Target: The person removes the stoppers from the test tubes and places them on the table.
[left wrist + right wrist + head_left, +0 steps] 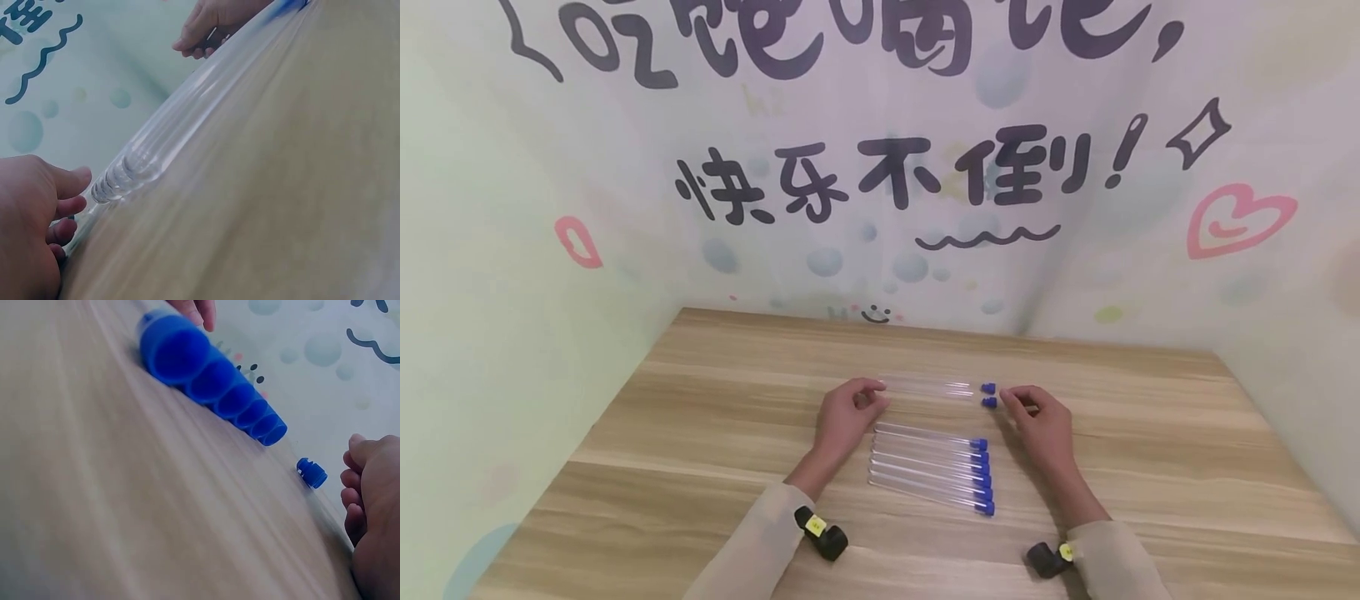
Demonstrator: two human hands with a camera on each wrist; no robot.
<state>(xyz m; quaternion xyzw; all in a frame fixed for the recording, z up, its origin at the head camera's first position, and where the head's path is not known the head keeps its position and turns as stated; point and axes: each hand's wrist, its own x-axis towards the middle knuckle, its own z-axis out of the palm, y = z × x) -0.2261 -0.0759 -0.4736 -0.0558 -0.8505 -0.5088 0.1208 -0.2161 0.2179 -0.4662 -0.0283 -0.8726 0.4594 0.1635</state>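
Your left hand (844, 417) has its fingers (70, 181) loosely curled at the closed, rounded end of the far pair of clear tubes (925, 388); from the head view the fingertips sit right at that end, but whether they actually pinch the glass you cannot tell. Your right hand (1041, 421) rests with its fingers (354, 482) curled inward and holding nothing that shows, just beside the two loose blue caps (988, 395), which lie at the open end of that same far pair and apart from the tube mouths. Take the far pair as your landmark: it lies across the bench (700, 433) between your two hands, and nearer to you than it, between your wrists, a row of six capped tubes (932, 468) lies side by side, each with its blue stopper at the right-hand end. In the right wrist view those stoppers line up one behind another, with one loose cap standing alone beyond them near your fingers. Behind the far pair, the backdrop wall (1075, 275) carries large dark Chinese writing; the middle line reads "快乐不倒!", with a wavy stroke under it, a pink heart to its right and a small smiley just above the bench edge. A black wrist camera with a yellow label (822, 533) sits on each sleeve.
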